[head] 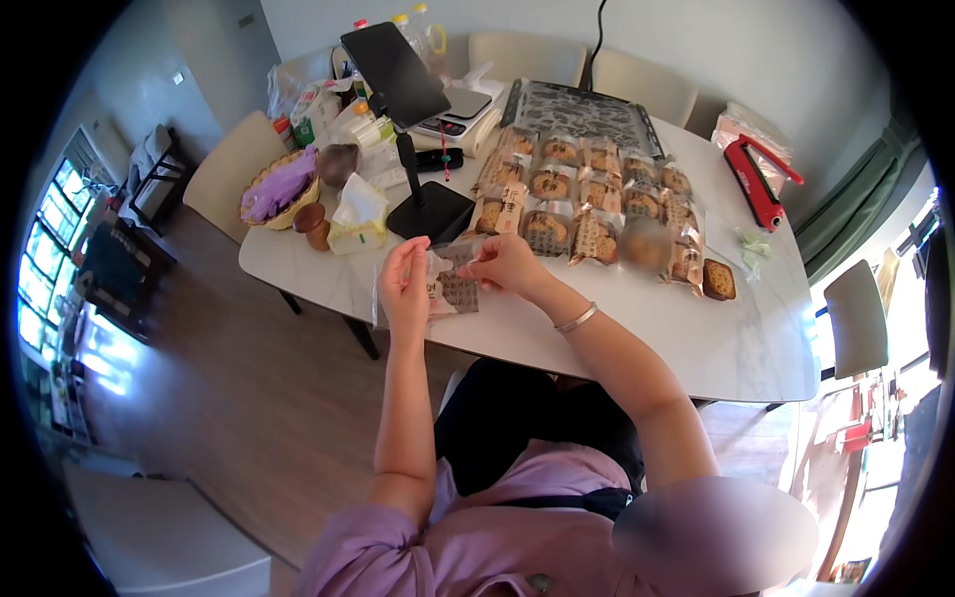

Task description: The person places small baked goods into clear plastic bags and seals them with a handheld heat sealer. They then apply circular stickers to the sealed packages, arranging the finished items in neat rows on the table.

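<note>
A clear printed plastic bag (456, 289), flat and bearing dark writing, is at the table's near edge between my hands. My left hand (405, 287) is on its left part, fingers pointing up and close together; its exact grip is partly hidden. With thumb and forefinger, my right hand (507, 265) pinches the bag's upper right part. Beyond my right hand lie several bagged cakes (548, 227) in rows. One unwrapped brown cake (719, 280) sits at the right end of these rows.
A tablet on a black stand (429, 213) rises just beyond my hands. To its left are a tissue pack (358, 224), a wooden knob-shaped object (313, 225) and a basket (287, 213) with purple gloves. Farther back are a kitchen scale (466, 104), a baking tray (582, 112) and a red bag sealer (753, 183).
</note>
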Demonstrator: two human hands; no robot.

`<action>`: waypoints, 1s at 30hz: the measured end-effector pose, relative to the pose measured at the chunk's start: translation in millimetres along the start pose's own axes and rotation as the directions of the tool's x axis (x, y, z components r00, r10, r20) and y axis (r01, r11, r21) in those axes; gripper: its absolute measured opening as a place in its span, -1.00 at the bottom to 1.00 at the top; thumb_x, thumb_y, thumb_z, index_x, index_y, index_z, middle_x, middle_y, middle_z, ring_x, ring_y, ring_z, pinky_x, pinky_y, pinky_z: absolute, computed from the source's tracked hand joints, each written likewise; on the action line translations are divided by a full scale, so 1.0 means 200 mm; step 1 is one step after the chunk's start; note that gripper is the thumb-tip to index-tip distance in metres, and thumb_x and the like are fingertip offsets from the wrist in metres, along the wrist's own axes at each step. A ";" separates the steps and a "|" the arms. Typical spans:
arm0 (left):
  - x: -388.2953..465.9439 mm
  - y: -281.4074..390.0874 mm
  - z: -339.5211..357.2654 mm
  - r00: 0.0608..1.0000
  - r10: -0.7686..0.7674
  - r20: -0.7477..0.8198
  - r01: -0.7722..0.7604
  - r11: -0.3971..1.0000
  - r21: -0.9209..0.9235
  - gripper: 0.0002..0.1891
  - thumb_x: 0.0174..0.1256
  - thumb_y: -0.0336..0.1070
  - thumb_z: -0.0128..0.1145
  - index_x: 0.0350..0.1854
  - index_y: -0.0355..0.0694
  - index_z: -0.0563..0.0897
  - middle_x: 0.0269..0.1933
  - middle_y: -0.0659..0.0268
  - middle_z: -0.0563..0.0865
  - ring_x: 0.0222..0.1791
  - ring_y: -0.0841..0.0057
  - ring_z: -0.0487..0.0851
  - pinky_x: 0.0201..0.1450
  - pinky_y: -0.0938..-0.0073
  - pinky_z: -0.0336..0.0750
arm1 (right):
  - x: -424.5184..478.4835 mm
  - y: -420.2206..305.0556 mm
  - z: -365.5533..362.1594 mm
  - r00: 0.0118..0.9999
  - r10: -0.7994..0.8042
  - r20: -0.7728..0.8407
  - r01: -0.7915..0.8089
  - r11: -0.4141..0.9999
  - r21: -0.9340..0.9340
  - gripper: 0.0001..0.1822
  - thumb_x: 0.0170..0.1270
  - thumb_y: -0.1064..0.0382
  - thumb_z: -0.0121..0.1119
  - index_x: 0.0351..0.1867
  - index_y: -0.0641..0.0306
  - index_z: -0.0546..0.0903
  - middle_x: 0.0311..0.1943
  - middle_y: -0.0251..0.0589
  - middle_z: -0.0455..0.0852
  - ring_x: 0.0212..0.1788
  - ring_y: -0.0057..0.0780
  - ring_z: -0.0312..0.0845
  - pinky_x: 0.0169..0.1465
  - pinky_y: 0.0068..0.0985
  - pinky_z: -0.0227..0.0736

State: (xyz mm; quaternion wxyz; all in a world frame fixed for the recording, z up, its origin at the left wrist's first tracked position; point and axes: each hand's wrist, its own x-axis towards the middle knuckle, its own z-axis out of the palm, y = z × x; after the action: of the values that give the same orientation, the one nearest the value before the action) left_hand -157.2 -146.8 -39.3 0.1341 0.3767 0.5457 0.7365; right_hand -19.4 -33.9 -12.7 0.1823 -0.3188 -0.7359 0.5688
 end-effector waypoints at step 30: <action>-0.02 -0.09 -0.11 0.999 0.049 -0.010 -0.048 0.993 0.106 -0.84 0.40 -0.38 0.14 -0.08 -0.33 0.65 -0.11 0.24 0.71 -0.07 0.54 0.66 -0.02 0.57 0.53 | 0.02 0.09 0.00 0.999 -0.030 0.044 0.026 0.996 0.091 -0.77 0.23 0.41 0.31 -0.57 0.39 0.56 -0.61 -0.30 0.62 -0.63 -0.65 0.50 -0.52 -0.66 0.42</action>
State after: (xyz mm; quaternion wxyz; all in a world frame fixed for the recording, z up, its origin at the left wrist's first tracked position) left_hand -173.4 -157.4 -59.8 0.0925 0.3917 0.5756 0.7118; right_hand -16.6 -28.3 -30.3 0.1875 -0.2869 -0.7178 0.6060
